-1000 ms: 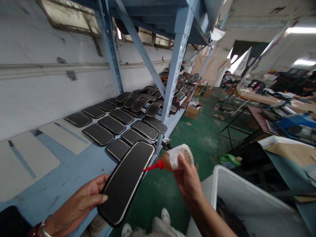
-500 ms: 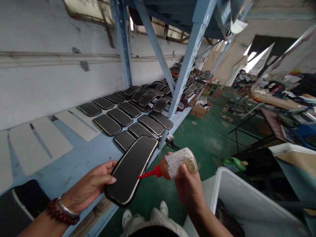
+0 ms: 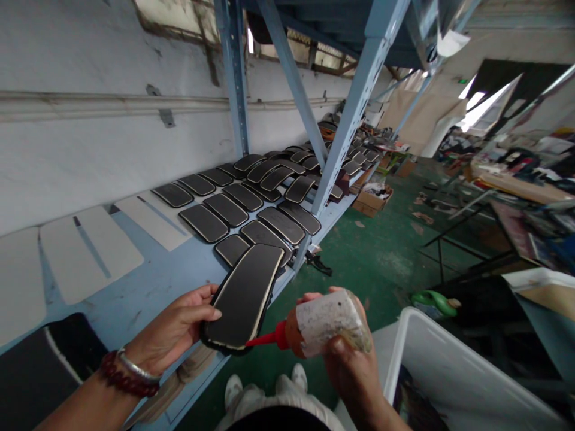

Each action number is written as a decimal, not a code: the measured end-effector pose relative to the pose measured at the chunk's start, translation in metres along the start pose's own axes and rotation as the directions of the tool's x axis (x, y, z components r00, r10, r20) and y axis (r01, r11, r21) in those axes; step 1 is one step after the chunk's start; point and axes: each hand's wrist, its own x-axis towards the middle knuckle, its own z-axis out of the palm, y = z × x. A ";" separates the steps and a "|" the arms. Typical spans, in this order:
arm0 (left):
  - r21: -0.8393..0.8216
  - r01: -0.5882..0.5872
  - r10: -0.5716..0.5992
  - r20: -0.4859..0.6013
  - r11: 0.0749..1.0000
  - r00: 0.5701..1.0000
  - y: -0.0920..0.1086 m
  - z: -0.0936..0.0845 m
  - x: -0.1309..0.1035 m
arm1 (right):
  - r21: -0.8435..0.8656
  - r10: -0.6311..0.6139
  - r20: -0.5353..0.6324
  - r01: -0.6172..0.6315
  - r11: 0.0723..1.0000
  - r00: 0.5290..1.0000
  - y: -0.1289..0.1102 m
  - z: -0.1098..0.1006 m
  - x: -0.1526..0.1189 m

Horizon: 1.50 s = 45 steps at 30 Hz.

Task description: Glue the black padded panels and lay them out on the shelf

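Observation:
My left hand (image 3: 186, 323) pinches the left edge of a dark, rounded-corner panel (image 3: 247, 293), thumb on top. A pale line runs along the panel's border. In my right hand (image 3: 348, 359) is a glue bottle (image 3: 330, 323) with a worn white label and amber contents, lying nearly level. Its red nozzle (image 3: 265, 339) points left, and the tip meets the panel's lower right corner. Beyond the held panel, several similar dark panels (image 3: 204, 222) with pale borders lie in rows on the blue shelf (image 3: 166, 278).
Pale flat sheets (image 3: 92, 257) lie on the shelf at left, near another dark piece (image 3: 40, 365). A blue rack post (image 3: 354, 114) rises behind the panels. A white bin (image 3: 406, 335) stands at lower right, beside a green jug (image 3: 435, 302). A cardboard box (image 3: 371, 200) sits on the floor.
The nozzle tip has moved down the panel's right edge to its lower corner. My left hand has turned and tilted the panel slightly. The camera view has shifted left.

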 end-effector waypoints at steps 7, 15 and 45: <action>-0.012 -0.006 0.006 -0.003 1.000 1.000 -0.001 0.003 -0.005 | 0.010 -0.045 -0.106 0.046 0.999 0.993 -0.004 -0.002 0.015; 0.046 -0.053 0.050 0.074 0.998 0.996 -0.006 0.006 -0.012 | 0.124 0.092 -0.252 -0.062 0.990 0.963 -0.001 -0.005 0.045; -0.001 -0.038 0.038 0.065 0.999 0.997 -0.034 0.015 -0.015 | 0.074 -0.145 -0.084 0.151 0.986 0.986 -0.008 0.000 0.054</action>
